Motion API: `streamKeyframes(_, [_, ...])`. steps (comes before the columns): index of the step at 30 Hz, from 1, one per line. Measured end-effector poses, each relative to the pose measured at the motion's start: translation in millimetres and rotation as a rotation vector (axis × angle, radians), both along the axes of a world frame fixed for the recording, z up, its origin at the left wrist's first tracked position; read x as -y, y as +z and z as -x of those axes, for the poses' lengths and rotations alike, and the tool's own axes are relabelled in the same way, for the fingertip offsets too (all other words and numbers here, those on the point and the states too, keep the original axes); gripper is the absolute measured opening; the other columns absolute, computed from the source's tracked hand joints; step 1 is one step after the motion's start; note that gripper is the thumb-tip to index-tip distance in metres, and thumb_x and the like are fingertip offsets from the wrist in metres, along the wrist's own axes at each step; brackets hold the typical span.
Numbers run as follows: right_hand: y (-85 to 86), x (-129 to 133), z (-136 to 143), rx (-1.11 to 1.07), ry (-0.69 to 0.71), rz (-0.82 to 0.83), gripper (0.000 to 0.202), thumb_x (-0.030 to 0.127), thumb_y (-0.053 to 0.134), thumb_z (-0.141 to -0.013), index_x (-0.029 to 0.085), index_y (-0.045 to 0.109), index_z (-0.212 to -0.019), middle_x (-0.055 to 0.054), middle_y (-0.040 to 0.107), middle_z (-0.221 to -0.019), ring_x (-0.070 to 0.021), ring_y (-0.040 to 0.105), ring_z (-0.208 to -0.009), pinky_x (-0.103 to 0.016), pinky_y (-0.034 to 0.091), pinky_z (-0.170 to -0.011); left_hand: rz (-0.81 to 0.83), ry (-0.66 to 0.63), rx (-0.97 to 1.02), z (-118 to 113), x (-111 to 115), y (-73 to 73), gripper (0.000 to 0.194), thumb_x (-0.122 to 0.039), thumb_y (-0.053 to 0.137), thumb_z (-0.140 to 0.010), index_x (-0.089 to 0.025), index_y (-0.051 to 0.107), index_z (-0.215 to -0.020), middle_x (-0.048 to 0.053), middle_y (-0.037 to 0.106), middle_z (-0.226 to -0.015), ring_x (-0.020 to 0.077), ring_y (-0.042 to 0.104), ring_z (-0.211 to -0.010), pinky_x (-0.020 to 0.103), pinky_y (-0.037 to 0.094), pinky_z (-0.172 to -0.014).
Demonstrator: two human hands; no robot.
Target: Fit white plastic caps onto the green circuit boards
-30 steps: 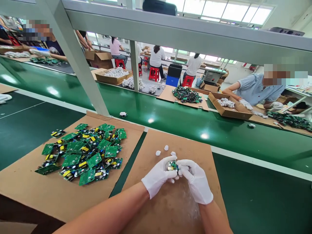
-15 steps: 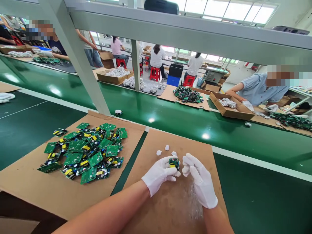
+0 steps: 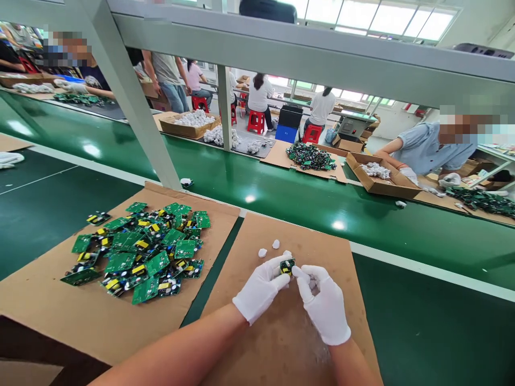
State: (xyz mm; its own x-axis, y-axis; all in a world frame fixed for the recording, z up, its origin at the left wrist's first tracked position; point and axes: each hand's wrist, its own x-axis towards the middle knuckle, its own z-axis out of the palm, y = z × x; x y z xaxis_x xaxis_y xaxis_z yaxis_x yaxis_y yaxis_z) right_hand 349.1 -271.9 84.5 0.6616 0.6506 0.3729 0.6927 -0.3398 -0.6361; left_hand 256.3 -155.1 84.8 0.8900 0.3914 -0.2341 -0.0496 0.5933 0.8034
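Note:
My left hand (image 3: 263, 282), in a white glove, is closed around the edge of a small green circuit board (image 3: 287, 266) with a yellow component on it. Close on its right, my gloved right hand (image 3: 325, 303) has its fingers pinched at the board's side. Whatever is between those fingertips blends with the white glove, so I cannot make it out. Just beyond the hands, small white pieces (image 3: 276, 244) lie on a cardboard sheet (image 3: 257, 228). To the left is a heap of green circuit boards (image 3: 156, 262) with yellow parts.
The heap rests on another cardboard sheet (image 3: 36, 292). Beyond runs a green conveyor belt (image 3: 225, 187) carrying a board with a white top (image 3: 186, 183). A grey metal frame post (image 3: 140, 102) stands at left. Across the belt, a co-worker (image 3: 426, 147) sits by a cardboard box (image 3: 388, 187).
My right hand has moved left to the circuit board and its fingers have closed together. The board has tilted slightly in my left hand. Items on the belt have shifted left.

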Motion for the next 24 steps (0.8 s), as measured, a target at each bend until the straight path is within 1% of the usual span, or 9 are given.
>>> streamKeyframes(2, [-5.0, 0.7, -1.2, 0.080, -0.009, 0.017, 0.016, 0.032, 0.054, -0.083, 0.019, 0.058, -0.091, -0.002, 0.067, -0.069, -0.0117, 0.056, -0.049, -0.024, 0.045, -0.050, -0.094, 0.041, 0.020, -0.3, 1.4, -5.9, 0.049, -0.019, 0.067, -0.072, -0.021, 0.059, -0.120, 0.008, 0.051, -0.133, 0.0242, 0.049, -0.119, 0.035, 0.039, -0.100])
streamKeyframes(4, [-10.7, 1.1, -2.3, 0.166, -0.004, 0.041, 0.014, 0.030, 0.055, -0.082, 0.019, 0.059, -0.090, -0.001, 0.067, -0.066, -0.0122, 0.057, -0.049, -0.024, 0.046, -0.052, -0.205, 0.060, 0.042, 0.0, 3.7, -13.4, 0.046, -0.018, 0.065, -0.073, -0.021, 0.061, -0.119, 0.008, 0.056, -0.127, 0.0234, 0.048, -0.119, 0.035, 0.034, -0.105])
streamKeyframes(7, [-16.0, 0.6, -2.9, 0.268, -0.014, 0.039, 0.012, 0.028, 0.055, -0.081, 0.018, 0.059, -0.087, -0.001, 0.066, -0.065, -0.0136, 0.059, -0.052, -0.024, 0.046, -0.055, -0.267, 0.035, 0.060, 1.2, 7.1, -19.9, 0.046, -0.023, 0.063, -0.076, -0.022, 0.058, -0.122, 0.008, 0.061, -0.118, 0.0235, 0.051, -0.114, 0.036, 0.037, -0.102])
streamKeyframes(11, [-9.9, -1.1, -1.1, 0.253, 0.062, 0.048, 0.012, 0.024, 0.052, -0.083, 0.020, 0.061, -0.090, -0.001, 0.064, -0.069, -0.0125, 0.058, -0.057, -0.024, 0.047, -0.057, -0.112, -0.015, 0.087, 1.4, 7.8, -12.9, 0.046, -0.032, 0.062, -0.077, -0.020, 0.058, -0.121, 0.010, 0.056, -0.124, 0.0249, 0.056, -0.104, 0.036, 0.049, -0.086])
streamKeyframes(14, [-2.3, -1.3, -0.4, 0.240, 0.117, 0.121, 0.016, 0.022, 0.054, -0.081, 0.022, 0.064, -0.094, -0.003, 0.060, -0.078, -0.0138, 0.058, -0.065, -0.025, 0.048, -0.059, -0.003, -0.059, 0.070, 0.4, 5.8, -5.4, 0.045, -0.036, 0.064, -0.075, -0.017, 0.059, -0.116, 0.012, 0.060, -0.114, 0.0226, 0.060, -0.092, 0.034, 0.051, -0.075])
streamKeyframes(18, [-0.8, -0.4, -2.2, 0.283, 0.092, 0.057, 0.021, 0.021, 0.056, -0.080, 0.026, 0.068, -0.097, -0.009, 0.057, -0.113, -0.0214, 0.060, -0.094, -0.035, 0.051, -0.079, 0.055, -0.103, 0.051, 0.1, 4.0, -3.1, 0.040, -0.038, 0.066, -0.075, -0.017, 0.061, -0.109, 0.007, 0.064, -0.092, 0.0154, 0.061, -0.075, 0.030, 0.050, -0.070])
streamKeyframes(20, [-1.8, -0.1, -3.9, 0.210, 0.184, 0.044, 0.037, 0.021, 0.058, -0.079, 0.028, 0.061, -0.115, -0.008, 0.052, -0.126, -0.0244, 0.056, -0.108, -0.040, 0.049, -0.090, 0.060, -0.083, 0.074, 0.5, 3.0, -3.5, 0.030, -0.036, 0.066, -0.075, -0.015, 0.064, -0.096, 0.005, 0.061, -0.086, 0.0131, 0.059, -0.073, 0.026, 0.049, -0.067])
streamKeyframes(22, [-3.0, -0.5, -5.9, 0.107, 0.274, 0.026, 0.049, 0.022, 0.058, -0.080, 0.028, 0.050, -0.128, -0.007, 0.052, -0.131, -0.0244, 0.051, -0.117, -0.041, 0.047, -0.096, 0.067, -0.066, 0.084, 0.9, 1.7, -4.1, 0.026, -0.036, 0.066, -0.076, -0.014, 0.064, -0.090, 0.004, 0.059, -0.085, 0.0115, 0.058, -0.073, 0.023, 0.048, -0.066])
streamKeyframes(24, [-4.7, -1.4, -8.0, 0.036, 0.296, -0.035, 0.040, 0.021, 0.055, -0.084, 0.028, 0.054, -0.124, -0.007, 0.054, -0.129, -0.0224, 0.053, -0.116, -0.040, 0.048, -0.096, 0.092, -0.082, 0.079, 0.9, 0.7, -4.9, 0.031, -0.039, 0.066, -0.076, -0.015, 0.063, -0.096, 0.005, 0.060, -0.089, 0.0112, 0.059, -0.072, 0.024, 0.048, -0.067])
